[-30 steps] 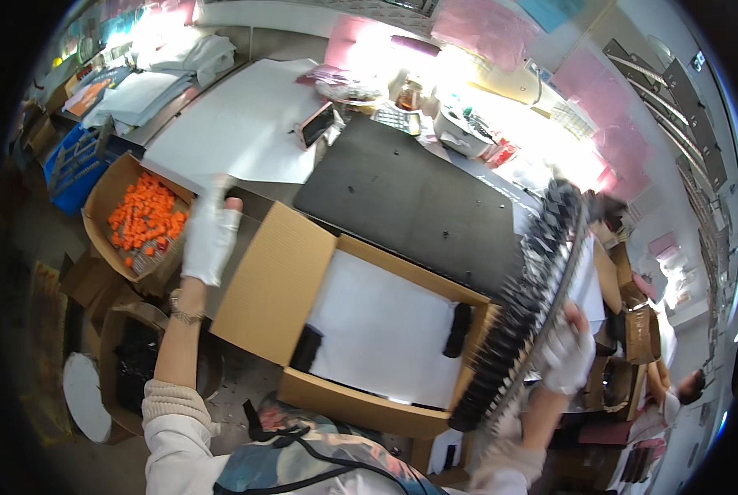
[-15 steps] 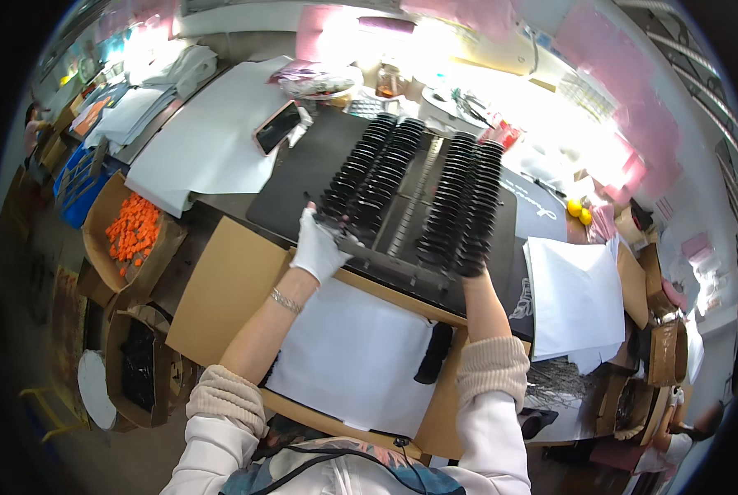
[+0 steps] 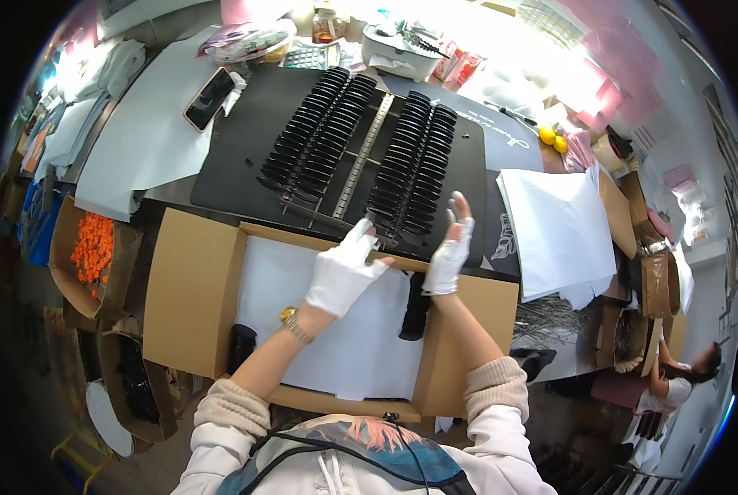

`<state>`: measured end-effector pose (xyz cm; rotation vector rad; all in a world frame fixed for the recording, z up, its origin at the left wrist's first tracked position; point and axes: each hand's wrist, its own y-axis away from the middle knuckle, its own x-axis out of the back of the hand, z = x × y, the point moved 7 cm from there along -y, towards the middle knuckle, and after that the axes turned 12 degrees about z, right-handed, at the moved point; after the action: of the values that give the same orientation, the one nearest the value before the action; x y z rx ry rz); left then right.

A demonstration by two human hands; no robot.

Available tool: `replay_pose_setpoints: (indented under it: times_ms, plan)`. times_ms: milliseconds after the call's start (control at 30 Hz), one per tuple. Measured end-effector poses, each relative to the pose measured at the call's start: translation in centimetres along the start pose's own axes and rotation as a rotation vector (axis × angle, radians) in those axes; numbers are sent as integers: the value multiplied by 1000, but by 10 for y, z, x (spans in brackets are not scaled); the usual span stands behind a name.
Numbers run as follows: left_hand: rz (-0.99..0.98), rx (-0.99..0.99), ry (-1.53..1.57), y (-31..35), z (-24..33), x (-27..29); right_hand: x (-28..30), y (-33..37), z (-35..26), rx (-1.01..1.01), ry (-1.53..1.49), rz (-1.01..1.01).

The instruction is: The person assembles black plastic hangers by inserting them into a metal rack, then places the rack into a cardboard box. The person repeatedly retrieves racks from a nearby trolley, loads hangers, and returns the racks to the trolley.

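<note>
Head view: black rack (image 3: 358,166) of thin black discs lies on the dark mat (image 3: 235,136), far of the open carton (image 3: 191,293), long axis near to far, far end leaning right. Left hand (image 3: 344,274) is nearer: its fingers appear to touch the rack's near end; from where I stand, I cannot tell whether they grip. Right hand (image 3: 449,261), fingers spread, holding nothing visible, stands just right of that end. Bare mat gives room left and right; the carton's far edge limits the near side
</note>
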<state>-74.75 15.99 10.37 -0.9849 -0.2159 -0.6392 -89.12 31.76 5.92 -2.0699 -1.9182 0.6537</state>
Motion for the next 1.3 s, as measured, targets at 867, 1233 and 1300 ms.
replay_pose_setpoints:
  times_ms: [867,1233,1300]
  plan:
    - [-230,208,213,-26,-41,-41,-152,-273,167,-390,846,-626]
    - [-194,120,-25,-23,-37,-45,-142,-201,128,-387,1218,-420]
    - [-148,86,-1,-24,-33,-42,-130,-175,112,-372,1269,-453]
